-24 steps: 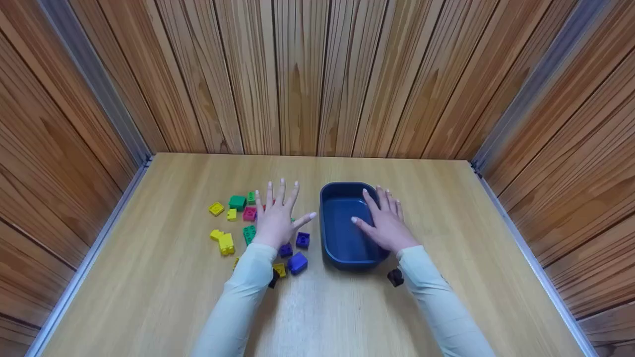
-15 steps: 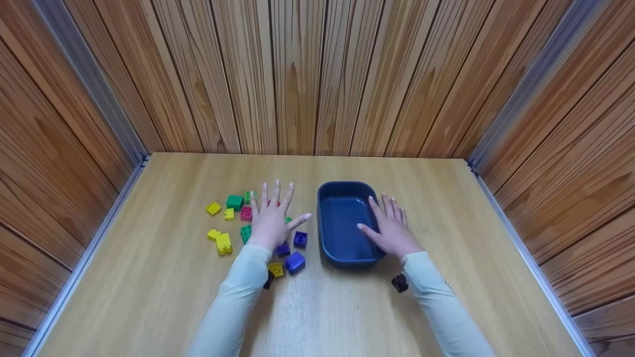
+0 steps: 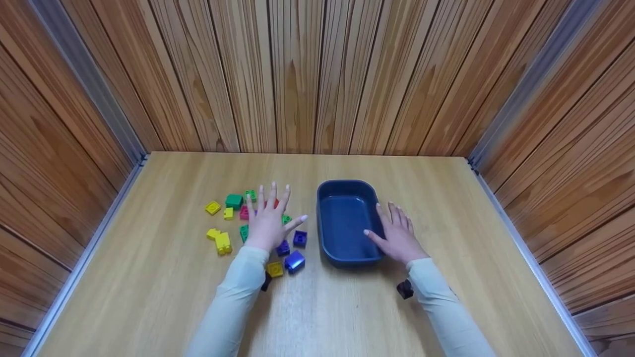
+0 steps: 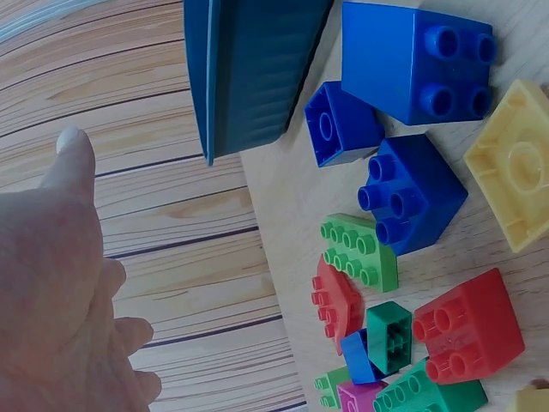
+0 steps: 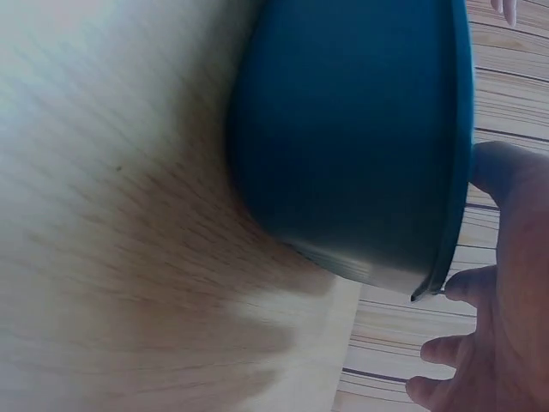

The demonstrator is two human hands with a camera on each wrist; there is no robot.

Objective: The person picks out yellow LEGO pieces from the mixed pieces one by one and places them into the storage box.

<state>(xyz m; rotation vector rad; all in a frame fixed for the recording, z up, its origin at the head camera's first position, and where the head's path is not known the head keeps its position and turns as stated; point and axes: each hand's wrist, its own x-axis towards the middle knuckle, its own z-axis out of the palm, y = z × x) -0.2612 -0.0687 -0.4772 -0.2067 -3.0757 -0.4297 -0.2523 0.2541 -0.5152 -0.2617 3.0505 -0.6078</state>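
My left hand [image 3: 268, 225] hovers with fingers spread over scattered toy building bricks, holding nothing. It hides part of the pile. Near its thumb lie a purple-blue brick [image 3: 299, 238] and a larger blue brick [image 3: 295, 262]. In the left wrist view, a red brick [image 4: 472, 328] and a light green brick [image 4: 360, 251] lie below the hand. A dark blue tub [image 3: 346, 228] stands right of the bricks, with nothing inside. My right hand [image 3: 399, 238], fingers extended, is at the tub's right rim, thumb over the edge; whether it touches is unclear.
Several yellow bricks [image 3: 223, 243] and a green brick [image 3: 234, 201] lie left of the left hand. The wooden tabletop [image 3: 149, 297] runs to a plank wall [image 3: 297, 74] at the back. Metal strips [image 3: 536, 265] edge the table's sides.
My right hand has drawn rightward and nearer to me, from over the tub to its right rim. My left hand has hardly moved. The head view has shifted slightly.
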